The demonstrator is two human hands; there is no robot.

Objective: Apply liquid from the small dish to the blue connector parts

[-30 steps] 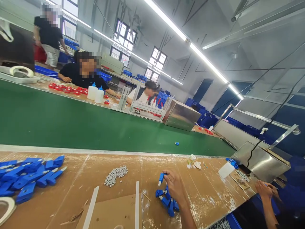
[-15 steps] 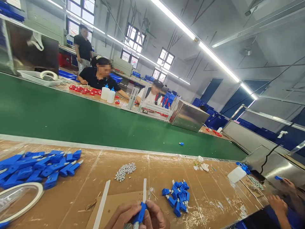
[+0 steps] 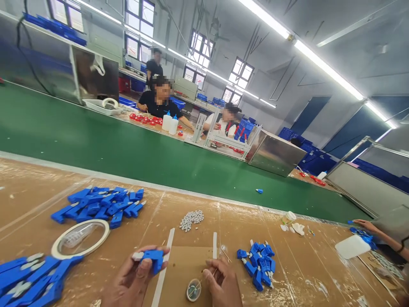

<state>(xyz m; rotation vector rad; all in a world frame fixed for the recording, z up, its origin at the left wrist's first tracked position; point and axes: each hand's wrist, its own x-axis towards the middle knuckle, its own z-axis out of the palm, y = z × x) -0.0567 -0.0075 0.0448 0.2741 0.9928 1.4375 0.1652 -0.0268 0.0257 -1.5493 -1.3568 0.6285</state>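
Note:
My left hand (image 3: 129,277) is closed round a small blue plastic piece (image 3: 154,259) with a whitish tip, held above the cardboard sheet. To the right, my right hand (image 3: 223,279) has its fingers pinched together; whatever thin thing may be between them is too small to make out. Between the hands a small round dish (image 3: 193,290) lies on the cardboard (image 3: 179,266). Just beyond my right fingertips are thin wooden sticks (image 3: 226,254). A pile of small grey pieces (image 3: 191,220) sits past the cardboard, and a heap of small blue pieces (image 3: 258,263) lies right of my right hand.
Longer blue parts (image 3: 99,204) are heaped at left, with more (image 3: 35,281) nearer me. A tape roll (image 3: 79,238) lies between them. Beyond runs a green belt (image 3: 128,149) carrying one blue piece (image 3: 259,191). A co-worker's arm (image 3: 383,236) reaches in at right near a white bottle (image 3: 353,246).
My hands were together on the blue piece; now they are apart, the piece in my left hand. The round dish has come into sight. My view has swung to the left.

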